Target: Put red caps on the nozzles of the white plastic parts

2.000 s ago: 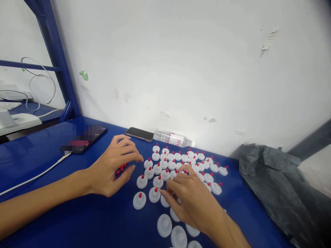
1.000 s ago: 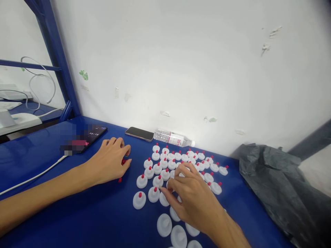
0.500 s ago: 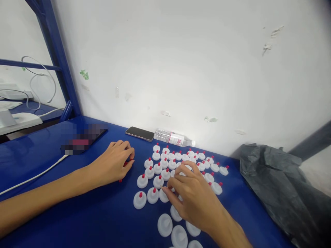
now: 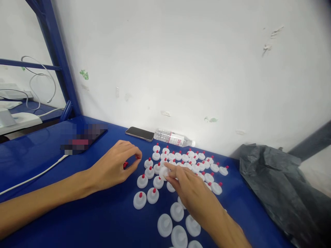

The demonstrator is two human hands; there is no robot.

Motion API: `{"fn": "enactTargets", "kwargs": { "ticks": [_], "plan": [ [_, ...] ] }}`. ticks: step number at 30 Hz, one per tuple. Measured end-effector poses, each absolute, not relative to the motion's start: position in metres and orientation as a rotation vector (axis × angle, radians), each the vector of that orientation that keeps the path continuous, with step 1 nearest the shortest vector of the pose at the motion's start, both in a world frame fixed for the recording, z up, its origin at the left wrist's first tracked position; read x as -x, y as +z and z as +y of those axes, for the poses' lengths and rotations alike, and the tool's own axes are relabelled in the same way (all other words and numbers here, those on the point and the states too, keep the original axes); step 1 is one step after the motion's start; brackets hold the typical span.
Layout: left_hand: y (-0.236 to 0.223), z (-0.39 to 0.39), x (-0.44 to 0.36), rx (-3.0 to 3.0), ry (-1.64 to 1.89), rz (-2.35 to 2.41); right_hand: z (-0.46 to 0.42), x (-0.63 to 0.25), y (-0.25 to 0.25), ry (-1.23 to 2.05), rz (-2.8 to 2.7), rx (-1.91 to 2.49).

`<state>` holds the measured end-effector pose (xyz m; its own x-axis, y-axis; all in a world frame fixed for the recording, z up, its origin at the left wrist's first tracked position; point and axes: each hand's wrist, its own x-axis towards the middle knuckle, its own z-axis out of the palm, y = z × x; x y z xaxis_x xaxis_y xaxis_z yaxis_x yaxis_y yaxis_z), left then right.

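My left hand (image 4: 121, 162) is raised over the blue table, thumb and index finger pinched on a small red cap (image 4: 139, 157). Under its palm, more red caps (image 4: 125, 165) show in part. My right hand (image 4: 187, 181) grips a round white nozzle lid (image 4: 163, 173) at its edge, between thumb and fingers, above the other lids. Around it stand several white lids with red caps on their tips (image 4: 152, 195). Closer to me lie white lids with bare tips (image 4: 164, 225); my right hand and forearm hide some of them.
A phone (image 4: 139, 133) and a clear plastic bottle (image 4: 174, 137) lie along the wall. To the left is a dark, blurred-out device (image 4: 85, 141) with a white cable (image 4: 33, 176). A black plastic bag (image 4: 271, 186) fills the right side of the blue table (image 4: 77, 217).
My right hand has picked up a white lid and moved it up and slightly left. My left hand has lifted slightly and shifted right, with a red cap now showing in its pinch.
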<state>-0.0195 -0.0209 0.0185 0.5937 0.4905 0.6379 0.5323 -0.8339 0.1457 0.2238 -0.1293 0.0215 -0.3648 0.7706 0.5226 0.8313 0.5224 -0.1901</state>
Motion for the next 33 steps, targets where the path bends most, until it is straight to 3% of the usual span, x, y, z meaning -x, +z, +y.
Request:
{"fn": "enactTargets", "kwargs": {
  "ticks": [12, 21, 33],
  "plan": [
    [0.017, -0.035, 0.016, 2.826, -1.157, -0.531, -0.130, -0.216, 0.029, -0.052, -2.156, 1.178],
    [0.013, -0.040, 0.017, 2.833, -1.165, -0.388, -0.130, -0.216, 0.030, -0.453, -2.146, 1.168],
    [0.011, -0.062, 0.013, 2.925, -0.937, -0.112, -0.133, -0.198, 0.027, -0.540, -2.208, 1.030]
  ]
}}
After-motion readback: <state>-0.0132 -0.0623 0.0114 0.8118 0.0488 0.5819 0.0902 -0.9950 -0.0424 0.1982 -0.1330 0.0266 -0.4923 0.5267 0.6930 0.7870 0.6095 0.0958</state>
